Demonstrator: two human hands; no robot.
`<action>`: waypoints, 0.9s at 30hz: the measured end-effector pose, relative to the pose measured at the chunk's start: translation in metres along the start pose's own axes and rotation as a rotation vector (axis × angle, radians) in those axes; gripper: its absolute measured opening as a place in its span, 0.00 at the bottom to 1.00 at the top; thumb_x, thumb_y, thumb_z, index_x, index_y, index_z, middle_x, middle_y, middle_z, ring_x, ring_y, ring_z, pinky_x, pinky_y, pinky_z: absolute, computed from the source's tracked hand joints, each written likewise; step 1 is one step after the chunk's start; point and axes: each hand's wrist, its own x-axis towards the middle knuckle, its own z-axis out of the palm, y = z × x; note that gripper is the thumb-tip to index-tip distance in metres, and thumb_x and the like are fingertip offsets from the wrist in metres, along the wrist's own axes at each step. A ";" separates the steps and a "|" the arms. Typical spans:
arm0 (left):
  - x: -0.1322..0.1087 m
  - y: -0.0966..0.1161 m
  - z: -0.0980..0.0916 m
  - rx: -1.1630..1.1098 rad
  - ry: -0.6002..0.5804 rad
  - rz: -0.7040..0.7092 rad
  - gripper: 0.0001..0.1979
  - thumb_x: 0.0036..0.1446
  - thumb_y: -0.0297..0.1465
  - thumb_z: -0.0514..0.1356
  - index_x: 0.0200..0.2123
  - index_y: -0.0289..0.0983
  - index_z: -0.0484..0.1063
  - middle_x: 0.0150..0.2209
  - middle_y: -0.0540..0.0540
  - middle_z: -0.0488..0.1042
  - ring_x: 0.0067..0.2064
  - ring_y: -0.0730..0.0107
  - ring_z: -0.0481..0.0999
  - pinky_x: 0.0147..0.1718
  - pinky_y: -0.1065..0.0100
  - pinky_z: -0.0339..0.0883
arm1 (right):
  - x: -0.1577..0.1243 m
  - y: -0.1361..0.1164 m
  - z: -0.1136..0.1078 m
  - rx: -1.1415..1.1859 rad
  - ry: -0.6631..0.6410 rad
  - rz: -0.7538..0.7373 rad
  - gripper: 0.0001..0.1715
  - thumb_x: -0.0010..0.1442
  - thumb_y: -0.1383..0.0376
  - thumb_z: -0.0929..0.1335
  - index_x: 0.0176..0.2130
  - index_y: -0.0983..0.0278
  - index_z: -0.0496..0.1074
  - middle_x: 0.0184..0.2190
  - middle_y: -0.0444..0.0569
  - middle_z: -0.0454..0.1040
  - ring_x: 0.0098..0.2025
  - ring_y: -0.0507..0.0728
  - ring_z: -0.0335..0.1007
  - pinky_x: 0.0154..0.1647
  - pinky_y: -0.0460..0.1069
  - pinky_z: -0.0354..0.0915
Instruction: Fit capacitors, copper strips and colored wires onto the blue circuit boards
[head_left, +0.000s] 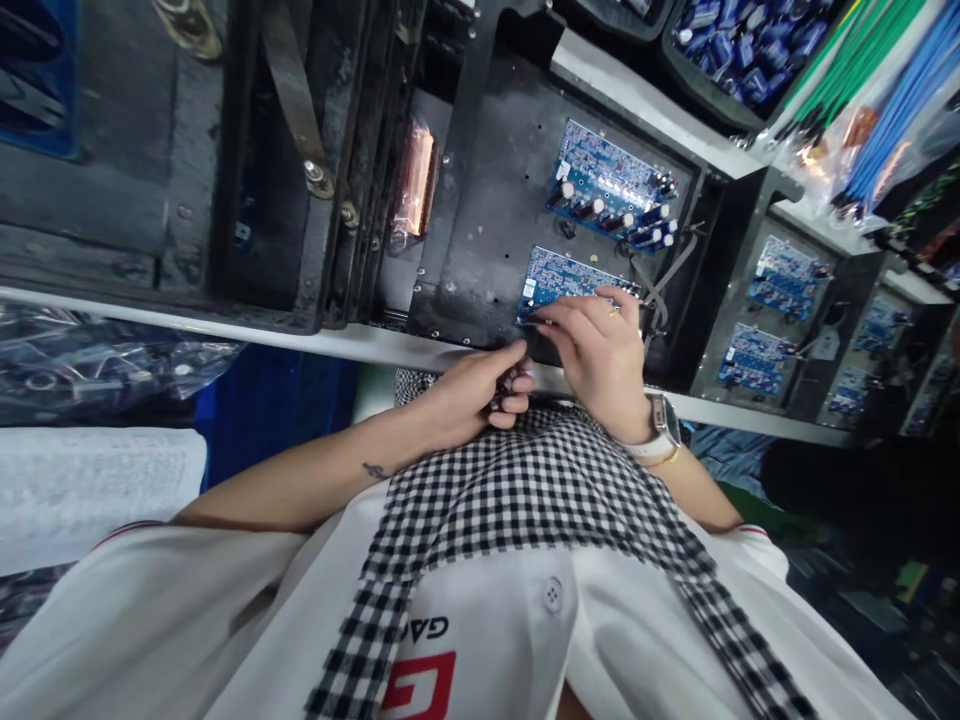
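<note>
My left hand [484, 393] is curled around several small dark parts [504, 388], just below the front edge of the black tray [480, 240]. Over the lower blue circuit board [566, 268] is my right hand [600, 350], its thumb and fingertips pinched together at the board's lower left corner. Whatever is between these fingertips is too small to make out, and the hand hides part of the board. Farther back in the same tray lies another blue circuit board [611, 175] with upright capacitors [622, 222] along its near edge.
More trays with blue boards [757, 358] stand to the right. A bin of blue capacitors [739, 50] is at the back, beside green wires [862, 60] and blue wires [900, 115]. Stacked black trays [187, 240] and a copper-coloured wrapped bundle [416, 185] are on the left.
</note>
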 end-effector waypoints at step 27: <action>0.048 0.152 0.145 0.022 0.036 0.841 0.14 0.67 0.25 0.50 0.26 0.36 0.59 0.19 0.56 0.53 0.18 0.83 0.54 0.16 0.79 0.45 | 0.022 0.009 0.010 -0.174 -0.174 -0.423 0.13 0.69 0.71 0.60 0.39 0.67 0.73 0.36 0.51 0.73 0.38 0.58 0.69 0.53 0.56 0.65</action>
